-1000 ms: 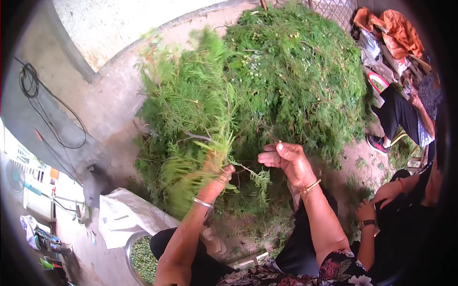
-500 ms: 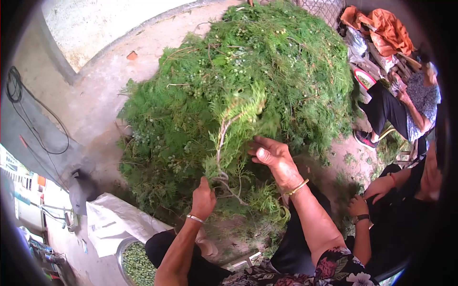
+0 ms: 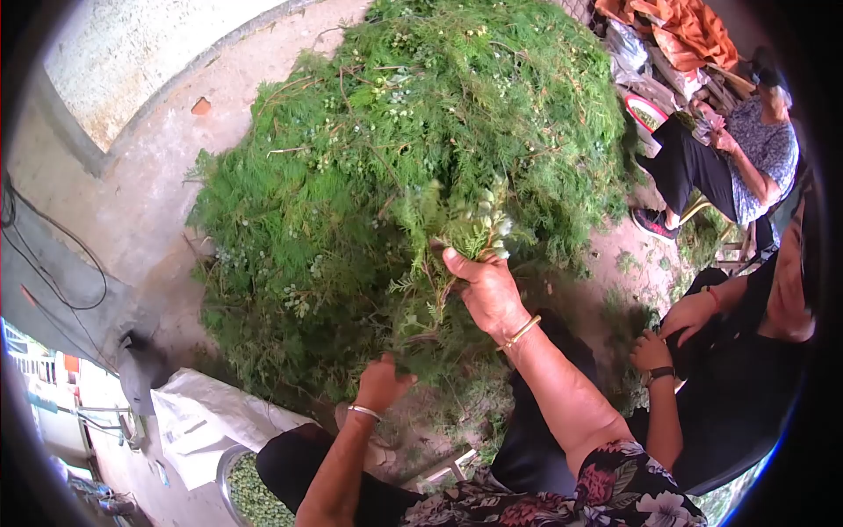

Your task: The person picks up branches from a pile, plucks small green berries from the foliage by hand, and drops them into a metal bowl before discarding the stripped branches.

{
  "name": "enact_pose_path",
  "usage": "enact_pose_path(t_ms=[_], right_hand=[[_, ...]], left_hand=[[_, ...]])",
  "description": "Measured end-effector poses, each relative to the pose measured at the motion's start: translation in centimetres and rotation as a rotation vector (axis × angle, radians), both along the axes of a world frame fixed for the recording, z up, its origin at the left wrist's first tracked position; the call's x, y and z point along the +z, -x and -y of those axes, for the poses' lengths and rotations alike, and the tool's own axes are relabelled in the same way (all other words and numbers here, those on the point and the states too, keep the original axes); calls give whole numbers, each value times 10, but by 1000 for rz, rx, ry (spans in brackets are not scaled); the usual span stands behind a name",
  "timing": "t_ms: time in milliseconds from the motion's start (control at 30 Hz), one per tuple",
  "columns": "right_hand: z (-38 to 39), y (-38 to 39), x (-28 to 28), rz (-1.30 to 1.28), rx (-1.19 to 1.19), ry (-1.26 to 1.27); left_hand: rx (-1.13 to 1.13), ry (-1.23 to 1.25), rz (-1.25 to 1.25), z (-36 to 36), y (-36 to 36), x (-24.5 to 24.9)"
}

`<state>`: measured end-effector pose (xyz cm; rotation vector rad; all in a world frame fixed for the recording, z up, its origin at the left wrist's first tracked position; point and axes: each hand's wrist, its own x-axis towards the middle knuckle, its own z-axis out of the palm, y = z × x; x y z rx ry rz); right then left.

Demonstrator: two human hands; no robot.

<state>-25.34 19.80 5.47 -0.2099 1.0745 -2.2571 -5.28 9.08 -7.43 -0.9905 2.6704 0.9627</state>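
My right hand [image 3: 487, 294] grips a leafy conifer sprig [image 3: 483, 227] bearing pale green cones, held in front of the pile, thumb on top. Lower and to the left is my left hand [image 3: 384, 384], thumb and a finger apart, with nothing visible in it. Just above the left hand, thin stems and fronds hang, blurred in part. A big heap of cut green conifer branches [image 3: 457, 114], dotted with pale cones, fills the ground before me.
A metal basin [image 3: 225, 487] of green cones stands at lower left beside a white sack [image 3: 206, 417]. A co-worker [image 3: 746, 162] sits at upper right near a red-rimmed basin [image 3: 645, 112]. Another person's hands [image 3: 672, 334] are close on my right. A black cable [image 3: 66, 303] hangs at left.
My left hand has let go of the branch stem and sits slightly lower. My right hand, formerly beside the branch, now grips a cone-bearing sprig. The view has shifted a little.
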Motion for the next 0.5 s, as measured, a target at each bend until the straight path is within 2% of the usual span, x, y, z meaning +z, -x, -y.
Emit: enact_pose_path(t_ms=[33,67,100,167,233,267,300,367,400,467,500], right_hand=[[1,-2,-1,9,5,-3],[2,-4,0,-113,21,-96],[3,-6,1,-236,38,-188],[7,-12,1,-275,47,-229],[10,-18,-8,-459,112,-326],[14,-23,-15,-593,62,-337],[14,-24,-19,-592,75,-337],[8,-24,-25,-731,252,-668],[12,-28,-33,-818,156,-565],[15,-33,-44,-854,114,-488],[16,-36,-45,-888,73,-406]], left_hand=[[-145,173,-32,-2,-1,12],[-289,346,-62,-2,-1,25],[-284,343,-53,-2,5,42],[-213,455,-638,1,24,84],[-80,184,-803,-6,35,137],[-92,185,-916,-6,42,155],[-112,218,-927,-3,48,169],[-204,252,-995,6,62,176],[-199,252,-995,9,65,175],[-244,297,-780,13,69,165],[-242,294,-774,13,68,158]])
